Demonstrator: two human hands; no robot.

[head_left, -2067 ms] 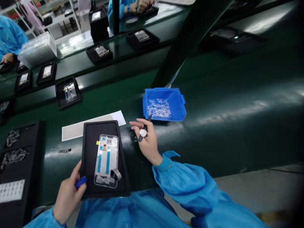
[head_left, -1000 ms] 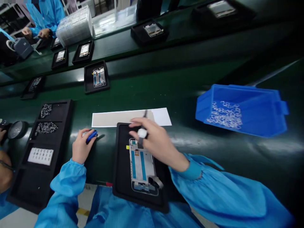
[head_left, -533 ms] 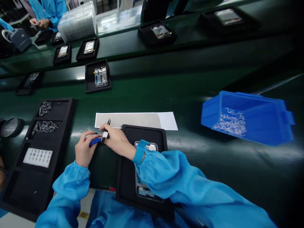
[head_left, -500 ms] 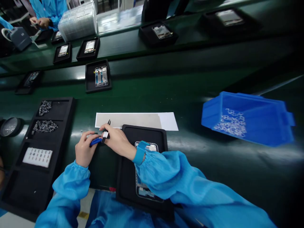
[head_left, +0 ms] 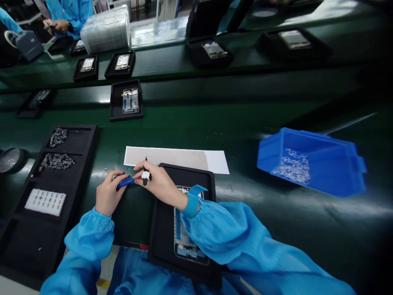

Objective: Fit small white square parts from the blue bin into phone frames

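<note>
My left hand is closed around a slim blue pen-like tool, which points to the right. My right hand grips black tweezers with a white wrapping, their tips pointing away from me. Its thumb and fingertips are at the right end of the blue tool; whether they pinch something small there I cannot make out. Under my right wrist lies a black tray holding a phone frame, partly hidden by my sleeve. Just beyond my hands is a white and beige paper strip.
A compartmented black tray with small dark parts and a white foam block stands left. To the right is a blue bin of small clear pieces. Black trays with phone frames sit farther back. A co-worker's hands show upper left.
My right hand has shifted slightly right, and the tweezers have moved away from the blue tool's end and turned more upright. My left hand keeps the tool. The camera view has shifted a little.
</note>
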